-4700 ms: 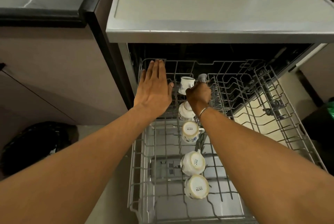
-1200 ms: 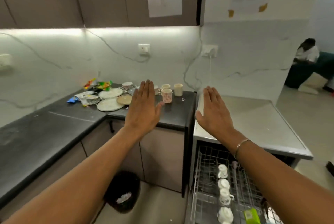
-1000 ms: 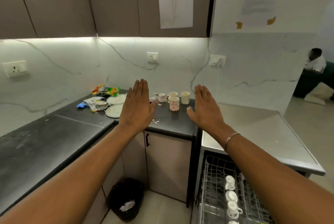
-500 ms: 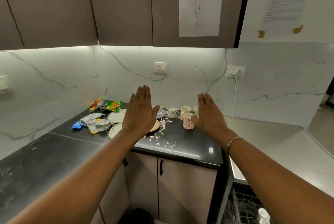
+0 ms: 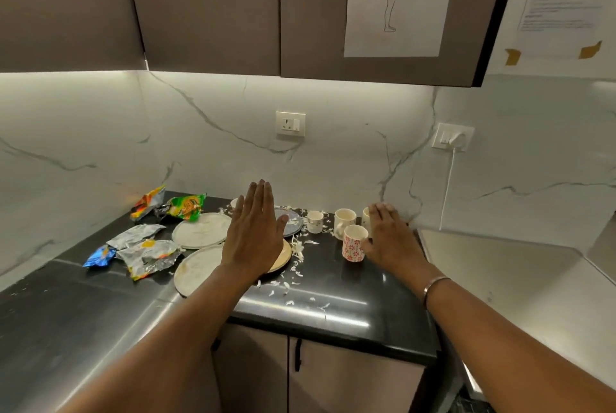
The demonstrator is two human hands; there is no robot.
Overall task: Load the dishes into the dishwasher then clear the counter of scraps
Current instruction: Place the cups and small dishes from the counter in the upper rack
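White scraps [image 5: 286, 286] litter the near edge of the black counter [image 5: 316, 309]. Past them lie a smeared plate [image 5: 196, 271] and crumpled wrappers [image 5: 150, 252]. The left hand [image 5: 255, 232] hovers flat over a tan plate [image 5: 283, 256], fingers straight and together, holding nothing and hiding much of it. The right hand [image 5: 390, 239] is spread just beside the floral mug [image 5: 353, 242]; I cannot tell if it touches. It hides part of a cup behind, and a white mug [image 5: 345, 217] stands farther back. Both hands are closer to the dishes than half a second ago.

We stretch both arms forward.
Our left grip [image 5: 255, 232] is flat, fingers straight and together; our right grip [image 5: 391, 239] lies palm down.
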